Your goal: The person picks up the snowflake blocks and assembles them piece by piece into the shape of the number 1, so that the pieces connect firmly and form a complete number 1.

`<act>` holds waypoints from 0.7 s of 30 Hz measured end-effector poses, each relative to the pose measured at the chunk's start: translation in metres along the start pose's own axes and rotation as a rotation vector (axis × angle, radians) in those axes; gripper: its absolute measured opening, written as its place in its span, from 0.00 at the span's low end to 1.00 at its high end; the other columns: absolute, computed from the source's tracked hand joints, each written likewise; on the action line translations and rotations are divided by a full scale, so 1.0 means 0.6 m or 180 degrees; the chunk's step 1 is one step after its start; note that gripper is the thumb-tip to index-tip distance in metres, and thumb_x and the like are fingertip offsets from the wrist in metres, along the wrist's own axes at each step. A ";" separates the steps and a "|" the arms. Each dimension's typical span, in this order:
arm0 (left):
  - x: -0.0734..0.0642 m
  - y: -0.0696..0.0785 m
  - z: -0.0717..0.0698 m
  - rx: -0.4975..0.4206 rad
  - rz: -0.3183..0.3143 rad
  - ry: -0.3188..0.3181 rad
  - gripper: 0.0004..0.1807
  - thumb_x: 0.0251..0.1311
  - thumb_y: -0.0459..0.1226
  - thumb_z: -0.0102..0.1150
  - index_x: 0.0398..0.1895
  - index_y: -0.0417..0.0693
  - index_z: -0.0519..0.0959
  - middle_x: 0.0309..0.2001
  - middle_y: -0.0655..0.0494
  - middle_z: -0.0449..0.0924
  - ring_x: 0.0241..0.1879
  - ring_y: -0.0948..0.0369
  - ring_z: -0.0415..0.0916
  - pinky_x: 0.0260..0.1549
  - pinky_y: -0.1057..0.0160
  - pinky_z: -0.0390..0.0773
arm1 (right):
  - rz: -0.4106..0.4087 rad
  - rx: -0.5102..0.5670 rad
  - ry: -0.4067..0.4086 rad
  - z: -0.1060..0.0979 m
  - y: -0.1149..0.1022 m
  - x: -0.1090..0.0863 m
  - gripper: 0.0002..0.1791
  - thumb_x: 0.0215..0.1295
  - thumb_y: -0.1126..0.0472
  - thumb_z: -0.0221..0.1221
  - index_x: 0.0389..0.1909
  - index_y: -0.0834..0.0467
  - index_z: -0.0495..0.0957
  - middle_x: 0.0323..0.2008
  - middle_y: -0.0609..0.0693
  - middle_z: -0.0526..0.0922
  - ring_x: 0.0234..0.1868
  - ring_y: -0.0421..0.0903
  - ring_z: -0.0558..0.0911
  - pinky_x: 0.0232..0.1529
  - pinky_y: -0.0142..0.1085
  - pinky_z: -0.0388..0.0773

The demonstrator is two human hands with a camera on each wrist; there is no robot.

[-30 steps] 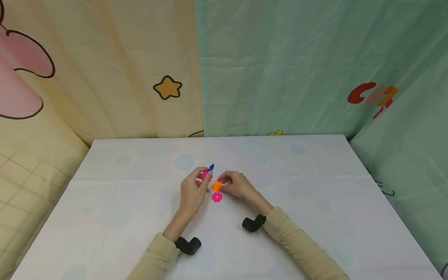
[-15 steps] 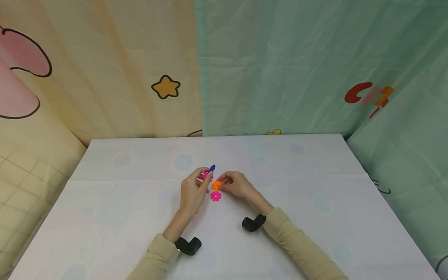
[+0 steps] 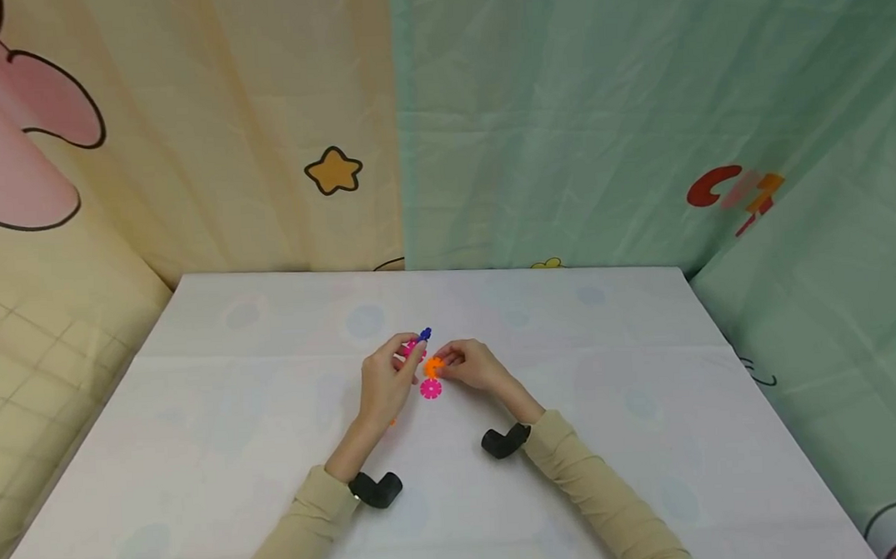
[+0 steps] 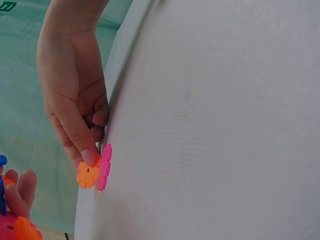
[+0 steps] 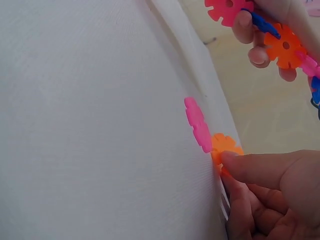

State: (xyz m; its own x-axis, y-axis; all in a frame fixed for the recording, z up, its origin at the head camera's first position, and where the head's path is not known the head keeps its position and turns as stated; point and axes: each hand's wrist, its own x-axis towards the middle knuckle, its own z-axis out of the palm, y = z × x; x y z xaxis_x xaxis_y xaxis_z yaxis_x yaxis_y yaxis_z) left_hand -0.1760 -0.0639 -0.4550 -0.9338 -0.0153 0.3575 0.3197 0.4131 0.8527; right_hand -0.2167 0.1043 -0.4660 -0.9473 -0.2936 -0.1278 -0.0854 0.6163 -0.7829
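Over the middle of the table, my left hand (image 3: 382, 388) holds a chain of interlocking snowflake discs. In the right wrist view the chain shows a pink disc (image 5: 223, 9), a blue disc (image 5: 261, 23) and an orange disc (image 5: 285, 46), with pink and blue ones further along, partly cut off. Just to the right, my right hand (image 3: 476, 368) pinches an orange snowflake disc (image 3: 433, 367) between thumb and fingers. A pink disc (image 3: 431, 389) is joined edgewise to that orange one. The two sets are close together but apart.
The white-covered table (image 3: 592, 490) spreads around both hands. Behind it hang a yellow curtain (image 3: 260, 112) and a green curtain (image 3: 545, 100). A black wrist mount (image 3: 377, 491) sits at the left wrist, and another black mount (image 3: 505, 441) at the right.
Both hands keep their grips and stay almost in place. The orange and pink pair in the right hand has tilted and shifted very slightly. The head view has shifted a little.
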 end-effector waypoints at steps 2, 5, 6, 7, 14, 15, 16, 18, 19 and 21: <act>0.000 0.001 0.000 -0.0003 0.0009 0.0000 0.15 0.65 0.45 0.58 0.46 0.45 0.81 0.29 0.52 0.83 0.15 0.61 0.76 0.14 0.72 0.70 | -0.0039 -0.0028 0.0014 -0.001 -0.001 -0.001 0.11 0.60 0.64 0.64 0.43 0.62 0.82 0.32 0.53 0.82 0.30 0.42 0.74 0.34 0.28 0.73; 0.001 0.002 -0.001 -0.0019 -0.0004 -0.0005 0.15 0.65 0.45 0.58 0.46 0.45 0.81 0.29 0.52 0.83 0.15 0.61 0.76 0.14 0.72 0.71 | -0.0098 -0.0051 0.0050 -0.002 0.000 -0.003 0.11 0.61 0.63 0.62 0.43 0.63 0.82 0.31 0.53 0.81 0.29 0.42 0.73 0.32 0.28 0.71; 0.001 0.002 -0.001 -0.0018 -0.0015 -0.0006 0.14 0.65 0.44 0.58 0.46 0.45 0.81 0.29 0.52 0.83 0.15 0.61 0.76 0.14 0.71 0.71 | -0.0118 -0.0055 0.0055 -0.001 0.001 -0.003 0.11 0.62 0.63 0.61 0.43 0.63 0.81 0.31 0.53 0.81 0.29 0.42 0.73 0.32 0.28 0.71; 0.001 0.003 -0.002 -0.0013 -0.0028 -0.0008 0.14 0.64 0.44 0.58 0.45 0.45 0.81 0.29 0.53 0.84 0.15 0.62 0.76 0.14 0.71 0.71 | -0.0127 -0.0054 0.0054 -0.002 0.002 -0.003 0.10 0.63 0.63 0.60 0.43 0.63 0.81 0.31 0.53 0.81 0.29 0.42 0.73 0.32 0.28 0.70; 0.001 0.003 0.000 0.0061 -0.0030 0.0016 0.13 0.63 0.41 0.60 0.46 0.44 0.82 0.28 0.51 0.84 0.14 0.63 0.75 0.14 0.71 0.71 | -0.0146 0.0145 0.0237 -0.011 0.007 -0.007 0.10 0.69 0.60 0.54 0.44 0.60 0.81 0.30 0.51 0.81 0.28 0.43 0.73 0.30 0.29 0.72; 0.001 0.003 0.000 0.0070 -0.0037 0.0013 0.13 0.63 0.41 0.60 0.46 0.44 0.82 0.28 0.52 0.84 0.14 0.63 0.75 0.14 0.71 0.71 | -0.0145 0.0186 0.0288 -0.013 0.006 -0.008 0.10 0.68 0.60 0.54 0.44 0.60 0.80 0.30 0.52 0.81 0.27 0.43 0.73 0.29 0.29 0.72; 0.001 0.003 0.001 0.0079 -0.0046 0.0009 0.12 0.63 0.41 0.61 0.46 0.44 0.82 0.28 0.52 0.84 0.14 0.63 0.75 0.15 0.71 0.71 | -0.0150 0.0232 0.0339 -0.015 0.005 -0.010 0.10 0.68 0.60 0.54 0.44 0.60 0.80 0.29 0.52 0.81 0.26 0.43 0.74 0.28 0.30 0.73; 0.000 0.003 0.002 0.0091 -0.0060 -0.0001 0.12 0.63 0.40 0.61 0.46 0.44 0.83 0.28 0.52 0.84 0.14 0.63 0.75 0.14 0.70 0.71 | -0.0185 0.0300 0.0453 -0.019 0.002 -0.012 0.11 0.68 0.61 0.55 0.45 0.61 0.80 0.29 0.54 0.82 0.24 0.43 0.75 0.27 0.30 0.75; -0.001 0.003 0.002 0.0090 -0.0063 -0.0001 0.12 0.62 0.40 0.61 0.46 0.44 0.82 0.28 0.52 0.84 0.14 0.63 0.74 0.14 0.70 0.71 | -0.0201 0.0331 0.0503 -0.021 0.000 -0.013 0.11 0.68 0.61 0.55 0.45 0.61 0.80 0.30 0.55 0.83 0.24 0.43 0.76 0.26 0.29 0.75; -0.002 0.002 0.003 0.0070 -0.0070 -0.0015 0.13 0.62 0.40 0.61 0.46 0.44 0.82 0.28 0.52 0.84 0.14 0.62 0.75 0.14 0.70 0.71 | -0.0242 0.0419 0.0597 -0.026 -0.005 -0.015 0.11 0.67 0.61 0.56 0.46 0.61 0.80 0.30 0.58 0.83 0.23 0.47 0.78 0.24 0.29 0.75</act>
State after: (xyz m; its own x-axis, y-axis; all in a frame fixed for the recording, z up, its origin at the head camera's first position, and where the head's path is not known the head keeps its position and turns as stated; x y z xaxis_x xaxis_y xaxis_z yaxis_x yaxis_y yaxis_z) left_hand -0.1747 -0.0617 -0.4551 -0.9413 -0.0203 0.3370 0.2957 0.4326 0.8518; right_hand -0.2125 0.1165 -0.4532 -0.9815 -0.1871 0.0402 -0.1292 0.4934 -0.8602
